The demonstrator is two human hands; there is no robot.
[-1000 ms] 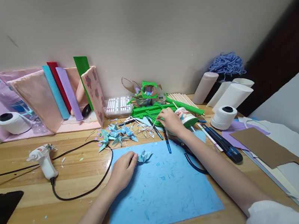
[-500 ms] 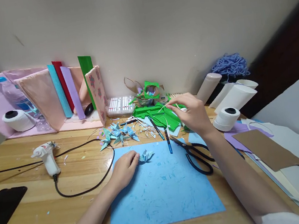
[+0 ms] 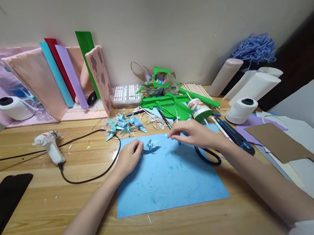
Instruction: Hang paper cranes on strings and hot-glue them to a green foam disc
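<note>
My left hand (image 3: 130, 157) rests at the left edge of a blue sheet (image 3: 167, 185), its thumb and fingers closed on a small folded blue paper crane (image 3: 149, 145). Over the sheet's upper right, my right hand (image 3: 195, 133) pinches a thin white string, of which only a pale end shows at the fingertips. A narrow gap separates those fingertips from the crane. Black-handled scissors (image 3: 213, 161) lie partly hidden under my right hand. Several more blue paper cranes (image 3: 124, 124) are bunched just beyond the sheet.
A white glue gun (image 3: 51, 148) with a looping black cord lies left, near a dark phone (image 3: 8, 206). Green paper scraps (image 3: 167, 106) and markers (image 3: 126, 93) are at the back. A thread cone (image 3: 241, 111), utility knives (image 3: 239, 136) and paper sheets (image 3: 313, 144) fill the right.
My right hand has come down and nearer from the green scraps to above the blue sheet, close to the crane. My left hand keeps its grip. The view has tilted downward.
</note>
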